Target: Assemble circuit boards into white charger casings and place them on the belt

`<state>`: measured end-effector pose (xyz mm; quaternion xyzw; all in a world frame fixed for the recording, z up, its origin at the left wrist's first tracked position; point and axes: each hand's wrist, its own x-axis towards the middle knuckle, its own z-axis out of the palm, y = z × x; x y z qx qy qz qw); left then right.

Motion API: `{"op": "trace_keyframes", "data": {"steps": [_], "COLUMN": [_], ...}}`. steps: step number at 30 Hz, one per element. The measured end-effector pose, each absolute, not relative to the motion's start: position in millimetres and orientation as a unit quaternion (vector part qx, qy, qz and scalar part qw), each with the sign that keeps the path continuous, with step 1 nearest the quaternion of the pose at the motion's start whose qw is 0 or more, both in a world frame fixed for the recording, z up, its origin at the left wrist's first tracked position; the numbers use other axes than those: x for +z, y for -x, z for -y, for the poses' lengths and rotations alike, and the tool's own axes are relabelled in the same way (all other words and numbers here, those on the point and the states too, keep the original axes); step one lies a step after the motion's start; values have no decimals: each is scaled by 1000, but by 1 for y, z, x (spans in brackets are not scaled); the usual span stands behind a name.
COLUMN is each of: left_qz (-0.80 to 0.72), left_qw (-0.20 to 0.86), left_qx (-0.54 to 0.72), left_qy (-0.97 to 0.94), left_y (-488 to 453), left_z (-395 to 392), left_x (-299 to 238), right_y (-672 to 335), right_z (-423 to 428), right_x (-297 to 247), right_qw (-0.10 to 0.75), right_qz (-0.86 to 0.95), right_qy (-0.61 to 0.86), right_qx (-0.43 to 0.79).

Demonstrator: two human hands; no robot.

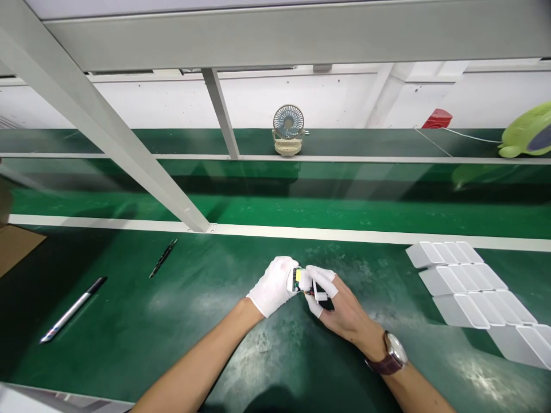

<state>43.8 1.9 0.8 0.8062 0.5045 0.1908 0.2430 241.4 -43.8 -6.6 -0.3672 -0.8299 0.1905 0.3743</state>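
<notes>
My left hand (274,285), in a white glove, is closed around a small white casing with a green circuit board (297,279) and a yellow component inside. Close against it on the right is my right hand (346,312), which has white covers on its fingers and a watch (394,351) at the wrist. Its bent fingers pinch a small white plastic part (320,296). Thin dark and reddish wires show between the two hands. The fingers hide how the part and the casing meet.
Rows of white plastic boxes (469,281) stand at the right. A silver pen-like tool (72,310) and a dark pen (163,258) lie left. A slanting post (142,166) meets the bench at a white strip. A small fan (288,127) stands behind; cardboard (17,246) juts in left.
</notes>
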Motion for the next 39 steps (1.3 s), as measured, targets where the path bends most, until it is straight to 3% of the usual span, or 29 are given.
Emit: {"op": "trace_keyframes", "data": {"steps": [13, 20, 27, 32, 39], "left_qz": [-500, -458, -433, -426, -407], "left_qw": [217, 160, 382, 557, 599], "left_qx": [207, 316, 365, 393, 460], "left_qy": [-813, -815, -730, -594, -513], "left_y": [-40, -30, -20, -17, -12], "left_z": [4, 7, 6, 9, 9], "left_x": [-8, -22, -3, 4, 4], "right_y": [-234, -239, -248, -243, -242], "right_z": [46, 50, 44, 39, 36], "right_x": [-16, -9, -5, -14, -18], "right_qw": [377, 402, 441, 388, 362], "right_qz": [798, 760, 757, 815, 853], "right_qy": [395, 426, 390, 360, 325], "right_qx": [256, 280, 284, 235, 187]}}
